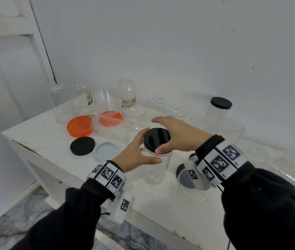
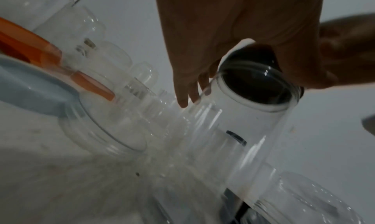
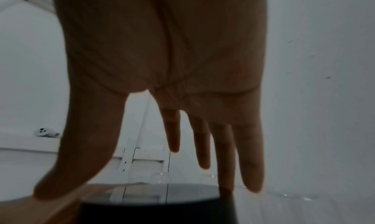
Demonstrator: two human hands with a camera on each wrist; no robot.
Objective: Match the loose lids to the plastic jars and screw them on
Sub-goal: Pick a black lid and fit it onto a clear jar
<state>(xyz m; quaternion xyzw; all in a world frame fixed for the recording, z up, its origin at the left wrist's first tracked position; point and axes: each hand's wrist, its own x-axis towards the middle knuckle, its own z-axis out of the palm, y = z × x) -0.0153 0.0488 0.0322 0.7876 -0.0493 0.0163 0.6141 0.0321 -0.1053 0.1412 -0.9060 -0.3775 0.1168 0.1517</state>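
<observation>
Jar labels (image 1: 90,99) too blurred to read any writing.

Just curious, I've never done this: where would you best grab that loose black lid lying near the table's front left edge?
Take the loose black lid by its rim, coming straight down from above. It lies flat on the white table, a shallow disc, so opposite sides of the edge are what fingers can pinch. The pale lid crowds its right, so probably pinch front and back.
</observation>
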